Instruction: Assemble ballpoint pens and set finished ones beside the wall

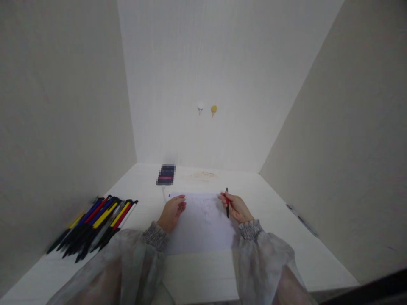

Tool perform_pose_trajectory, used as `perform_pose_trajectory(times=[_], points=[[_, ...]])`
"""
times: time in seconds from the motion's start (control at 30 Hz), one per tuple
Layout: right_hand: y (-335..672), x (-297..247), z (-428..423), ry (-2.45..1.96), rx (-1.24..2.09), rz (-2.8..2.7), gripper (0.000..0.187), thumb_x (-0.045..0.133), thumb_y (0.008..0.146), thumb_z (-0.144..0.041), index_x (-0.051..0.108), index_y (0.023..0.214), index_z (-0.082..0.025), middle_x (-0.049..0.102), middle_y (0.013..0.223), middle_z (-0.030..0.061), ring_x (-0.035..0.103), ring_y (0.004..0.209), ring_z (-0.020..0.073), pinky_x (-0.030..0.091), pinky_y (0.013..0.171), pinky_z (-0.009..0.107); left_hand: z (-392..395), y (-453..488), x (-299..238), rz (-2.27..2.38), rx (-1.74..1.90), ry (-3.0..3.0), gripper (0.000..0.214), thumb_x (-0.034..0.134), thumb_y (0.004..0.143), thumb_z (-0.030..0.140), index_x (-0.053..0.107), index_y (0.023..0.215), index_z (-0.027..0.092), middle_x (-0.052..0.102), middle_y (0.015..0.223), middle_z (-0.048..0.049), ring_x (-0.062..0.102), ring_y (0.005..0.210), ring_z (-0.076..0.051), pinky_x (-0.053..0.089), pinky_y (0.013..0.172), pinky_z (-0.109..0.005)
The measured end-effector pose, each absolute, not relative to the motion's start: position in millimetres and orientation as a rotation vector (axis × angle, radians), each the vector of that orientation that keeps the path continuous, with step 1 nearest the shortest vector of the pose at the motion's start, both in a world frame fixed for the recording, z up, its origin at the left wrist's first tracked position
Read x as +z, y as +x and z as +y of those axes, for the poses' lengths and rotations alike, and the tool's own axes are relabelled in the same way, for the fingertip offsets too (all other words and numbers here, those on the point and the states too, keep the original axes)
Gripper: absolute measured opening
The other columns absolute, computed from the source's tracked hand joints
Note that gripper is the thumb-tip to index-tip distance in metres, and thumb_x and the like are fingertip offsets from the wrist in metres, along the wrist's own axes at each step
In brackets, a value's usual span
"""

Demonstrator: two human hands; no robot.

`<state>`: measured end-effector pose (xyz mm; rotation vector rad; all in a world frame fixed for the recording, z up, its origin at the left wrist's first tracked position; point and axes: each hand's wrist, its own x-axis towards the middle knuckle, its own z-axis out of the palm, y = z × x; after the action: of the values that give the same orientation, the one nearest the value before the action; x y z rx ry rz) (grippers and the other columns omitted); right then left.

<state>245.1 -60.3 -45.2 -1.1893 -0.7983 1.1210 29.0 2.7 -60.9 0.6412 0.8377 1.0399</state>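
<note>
A white sheet of paper point(203, 237) lies flat on the table in front of me, with faint marks on its upper half. My right hand point(238, 207) is closed around a red and black pen point(227, 204) over the sheet's right side. The pen stands nearly upright in the view, its dark ends showing above and below the fingers. At the sheet's left edge is my left hand point(171, 213), loosely curved, thumb and fingers apart, with nothing seen in it. Whether it presses on the paper I cannot tell.
Many-coloured pens point(98, 222) lie bunched at the left wall. A dark pixelated rectangular object point(166, 174) with a white cable point(164, 193) sits at the back. Another pen-like item point(302, 220) lies along the right wall. White point(200, 106) and yellow point(214, 109) hooks are on the back wall.
</note>
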Motion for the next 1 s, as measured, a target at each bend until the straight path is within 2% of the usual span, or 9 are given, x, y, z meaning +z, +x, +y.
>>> perform_pose_trajectory(times=[0.07, 0.13, 0.23, 0.3, 0.37, 0.53, 0.73, 1.0], points=[[260.3, -44.5, -67.0, -1.554, 0.855, -1.046, 0.022, 0.040, 0.080, -0.031, 0.054, 0.077, -0.013, 0.058, 0.063, 0.0050, 0.045, 0.040, 0.0080, 0.037, 0.035, 0.020, 2.1, 29.1, -60.3, 0.841, 1.040, 0.650, 0.012, 0.052, 0.069, 0.003, 0.055, 0.066, 0.015, 0.056, 0.058, 0.0007, 0.051, 0.051, -0.007, 0.041, 0.052, -0.017], [280.4, -44.3, -76.3, -1.916, 0.514, -1.178, 0.027, 0.038, 0.080, -0.033, 0.055, 0.079, -0.013, 0.059, 0.067, 0.0070, 0.049, 0.045, 0.0100, 0.037, 0.040, 0.021, 1.9, 29.4, -60.0, 0.847, 1.037, 0.653, 0.013, 0.052, 0.069, 0.003, 0.055, 0.066, 0.015, 0.056, 0.058, 0.0009, 0.052, 0.051, -0.007, 0.042, 0.054, -0.017], [312.8, -46.9, -95.7, -2.146, 0.286, -1.139, 0.018, 0.043, 0.076, -0.020, 0.057, 0.078, -0.009, 0.060, 0.075, 0.0149, 0.056, 0.063, 0.0160, 0.039, 0.055, 0.025, 2.3, 30.0, -60.8, 0.860, 1.025, 0.665, 0.014, 0.051, 0.069, 0.003, 0.055, 0.065, 0.015, 0.055, 0.057, 0.0013, 0.051, 0.051, -0.007, 0.042, 0.055, -0.017], [330.0, -50.3, -110.6, -2.289, 0.120, -1.109, 0.021, 0.041, 0.075, -0.011, 0.056, 0.089, -0.005, 0.056, 0.090, 0.0226, 0.055, 0.076, 0.0207, 0.039, 0.064, 0.030, 2.7, 30.2, -62.0, 0.856, 1.023, 0.683, 0.015, 0.051, 0.070, 0.002, 0.055, 0.065, 0.015, 0.055, 0.057, 0.0013, 0.051, 0.051, -0.007, 0.042, 0.055, -0.017], [341.2, -54.2, -123.9, -2.406, -0.008, -1.111, 0.025, 0.040, 0.074, -0.007, 0.055, 0.093, -0.004, 0.054, 0.097, 0.0248, 0.053, 0.084, 0.0236, 0.037, 0.070, 0.034, 3.1, 30.2, -63.1, 0.846, 1.026, 0.689, 0.015, 0.051, 0.069, 0.001, 0.055, 0.066, 0.015, 0.055, 0.057, 0.0013, 0.052, 0.052, -0.007, 0.042, 0.056, -0.017], [353.2, -62.7, -140.3, -2.604, -0.233, -1.144, 0.025, 0.036, 0.076, -0.006, 0.060, 0.084, -0.005, 0.055, 0.095, 0.0229, 0.047, 0.095, 0.0253, 0.031, 0.078, 0.035, 2.1, 30.5, -62.1, 0.825, 1.014, 0.645, 0.016, 0.050, 0.070, 0.001, 0.055, 0.064, 0.015, 0.055, 0.057, 0.0015, 0.051, 0.052, -0.006, 0.042, 0.055, -0.016], [363.4, -62.3, -157.7, -2.707, -0.432, -1.142, 0.029, 0.037, 0.080, -0.018, 0.058, 0.095, -0.004, 0.053, 0.096, 0.0221, 0.048, 0.091, 0.0258, 0.032, 0.073, 0.034, 0.4, 30.4, -60.5, 0.837, 1.013, 0.652, 0.017, 0.050, 0.069, 0.000, 0.055, 0.063, 0.015, 0.055, 0.056, 0.0010, 0.052, 0.052, -0.007, 0.044, 0.056, -0.017], [366.3, -54.4, -205.1, -2.698, -0.545, -1.345, 0.029, 0.037, 0.084, -0.026, 0.064, 0.085, -0.015, 0.058, 0.086, 0.0122, 0.048, 0.087, 0.0199, 0.029, 0.076, 0.031, 7.5, 31.9, -70.0, 0.815, 1.030, 0.639, 0.017, 0.049, 0.070, -0.001, 0.056, 0.065, 0.013, 0.055, 0.057, 0.0009, 0.052, 0.051, -0.006, 0.044, 0.056, -0.016]])
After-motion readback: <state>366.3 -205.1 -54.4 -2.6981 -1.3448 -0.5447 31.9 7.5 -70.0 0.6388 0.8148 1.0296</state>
